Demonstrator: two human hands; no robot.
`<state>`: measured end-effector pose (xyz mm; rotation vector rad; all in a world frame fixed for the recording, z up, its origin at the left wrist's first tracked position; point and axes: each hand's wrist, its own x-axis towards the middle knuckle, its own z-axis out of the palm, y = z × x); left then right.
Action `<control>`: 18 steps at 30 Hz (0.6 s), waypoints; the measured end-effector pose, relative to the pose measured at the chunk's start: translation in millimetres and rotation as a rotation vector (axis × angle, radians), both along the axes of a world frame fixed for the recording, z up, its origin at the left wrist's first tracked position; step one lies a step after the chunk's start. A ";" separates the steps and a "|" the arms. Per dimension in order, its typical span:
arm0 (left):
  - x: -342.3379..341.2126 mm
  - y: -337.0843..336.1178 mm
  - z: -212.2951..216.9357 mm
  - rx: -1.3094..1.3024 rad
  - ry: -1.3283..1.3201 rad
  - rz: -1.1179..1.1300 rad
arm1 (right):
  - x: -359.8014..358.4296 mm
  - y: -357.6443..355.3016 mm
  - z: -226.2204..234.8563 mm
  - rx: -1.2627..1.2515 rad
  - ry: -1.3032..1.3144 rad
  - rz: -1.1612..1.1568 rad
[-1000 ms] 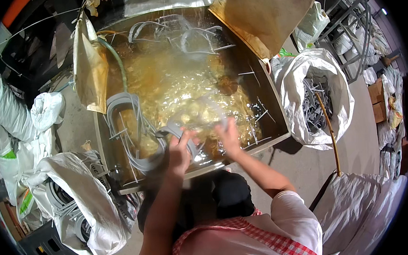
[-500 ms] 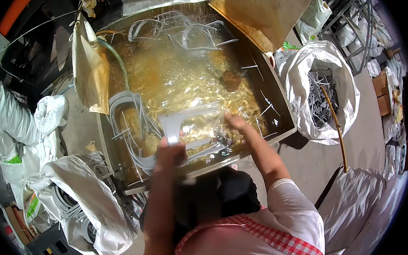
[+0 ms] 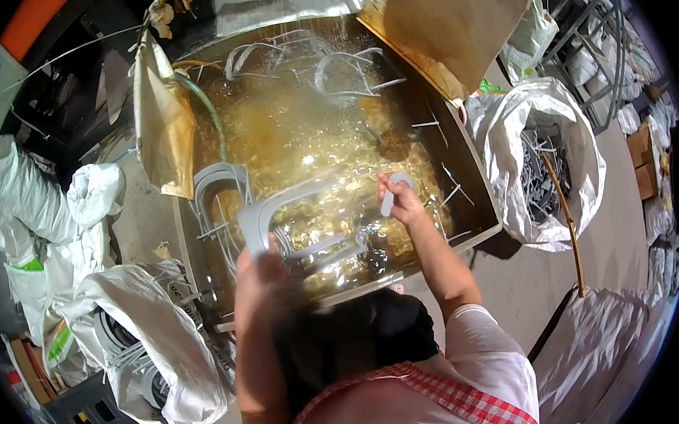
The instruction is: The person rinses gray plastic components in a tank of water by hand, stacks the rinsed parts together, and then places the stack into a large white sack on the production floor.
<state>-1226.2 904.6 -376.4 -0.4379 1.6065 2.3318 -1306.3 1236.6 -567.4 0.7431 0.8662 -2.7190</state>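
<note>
Lifted since earlier, a grey U-shaped plastic frame is gripped by the left hand; a small grey piece is pinched by the outstretched right hand.

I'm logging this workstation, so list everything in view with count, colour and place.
Tank: one, metal, centre, filled with yellowish liquid.
U-shaped frame: one, grey, lifted over the tank's near left.
Small curved piece: one, grey, over the tank's near right.
Loose frames: several, grey, along the tank's left side.
Open sack: one, white, right of the tank, holding grey pieces.
Sack of frames: one, white, lower left.
Cardboard flap: one, brown, top right.
Left hand: grip on the U-shaped frame.
Right hand: grip on the small curved piece.
</note>
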 end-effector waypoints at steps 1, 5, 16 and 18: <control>-0.2 -6.2 -31.2 -0.204 0.110 -0.040 | -0.7 -10.3 30.0 0.088 0.041 0.040; -5.0 34.3 -79.6 -0.195 -0.021 -0.193 | 7.8 -32.4 105.3 0.483 0.270 0.225; -4.6 65.6 -46.7 -0.895 0.107 -0.400 | 60.2 -106.0 196.9 1.758 1.106 0.863; -3.6 60.5 -68.6 -0.643 0.160 -0.069 | 57.8 -109.1 195.5 1.802 1.221 0.717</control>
